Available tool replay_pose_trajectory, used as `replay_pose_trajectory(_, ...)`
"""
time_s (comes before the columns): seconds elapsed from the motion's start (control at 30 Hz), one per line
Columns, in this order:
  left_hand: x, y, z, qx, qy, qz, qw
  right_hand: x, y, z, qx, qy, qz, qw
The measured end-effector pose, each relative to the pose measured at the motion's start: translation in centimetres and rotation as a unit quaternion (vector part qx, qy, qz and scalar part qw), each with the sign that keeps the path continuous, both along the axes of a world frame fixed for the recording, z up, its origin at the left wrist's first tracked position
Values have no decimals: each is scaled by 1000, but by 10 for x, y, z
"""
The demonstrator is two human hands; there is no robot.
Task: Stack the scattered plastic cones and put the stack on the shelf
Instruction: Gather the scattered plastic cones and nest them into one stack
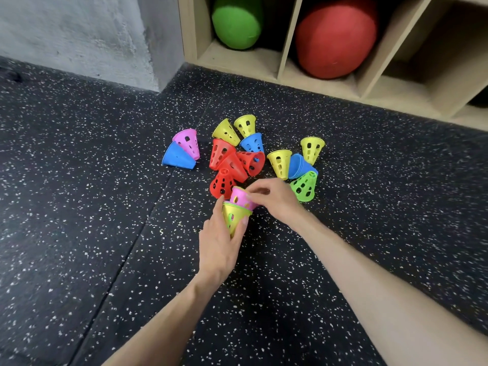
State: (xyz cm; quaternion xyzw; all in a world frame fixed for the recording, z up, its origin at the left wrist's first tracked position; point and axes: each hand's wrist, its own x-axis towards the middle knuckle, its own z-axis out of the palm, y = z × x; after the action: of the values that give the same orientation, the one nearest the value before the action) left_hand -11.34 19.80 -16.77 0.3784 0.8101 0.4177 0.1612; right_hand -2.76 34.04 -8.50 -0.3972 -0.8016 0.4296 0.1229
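Note:
My left hand (220, 243) grips a yellow cone (233, 217), wide mouth facing up and away from me. My right hand (276, 198) pinches a pink cone (241, 198) whose narrow part sits in the yellow cone's mouth. Several perforated cones lie scattered on the floor beyond: red ones (232, 162) in the middle, yellow ones (237, 129) behind them, a blue cone (253, 143), a pink and blue pair (182, 151) to the left, and yellow (280, 162), blue (301, 166) and green (305, 186) ones to the right. The wooden shelf (369, 80) stands at the back right.
The shelf's compartments hold a green ball (237, 22) and a red ball (335, 38); the compartment right of them (433, 64) looks vacant. A grey concrete wall (79, 35) rises at the back left. The floor is black speckled rubber (105, 207).

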Motion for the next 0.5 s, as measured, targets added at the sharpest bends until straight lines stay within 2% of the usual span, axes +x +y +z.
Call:
replay_pose_trajectory(0.2,-4,-5,-5,18,-43,5,999,-1,-21,-5,-51,7,31,998)
replay_pose_trajectory(0.37,-7,-8,-3,7,-25,-6,1000,3,-29,-10,-98,-6,40,994)
replay_pose_trajectory(0.5,-13,-2,-2,9,-47,-8,999,8,-34,-14,-94,6,-1,996)
